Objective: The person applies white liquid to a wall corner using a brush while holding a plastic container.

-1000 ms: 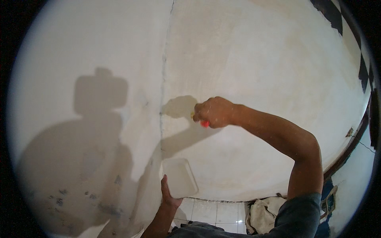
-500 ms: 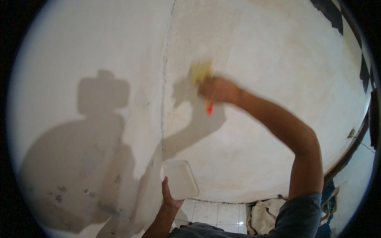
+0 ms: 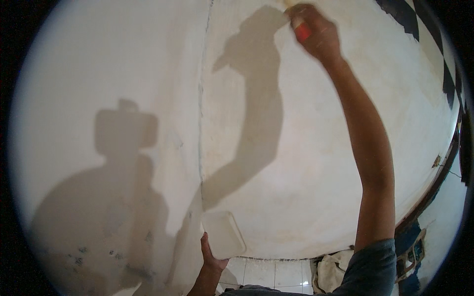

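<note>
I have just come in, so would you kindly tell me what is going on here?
A person is at a pale wall with both hands occupied. The right hand is raised near the top of the view, gripping a red-handled tool; whether the tool touches the wall is hard to tell. The left hand, low down, holds a shallow pale tray. Below are a tiled floor and a bunched beige cloth.
</note>
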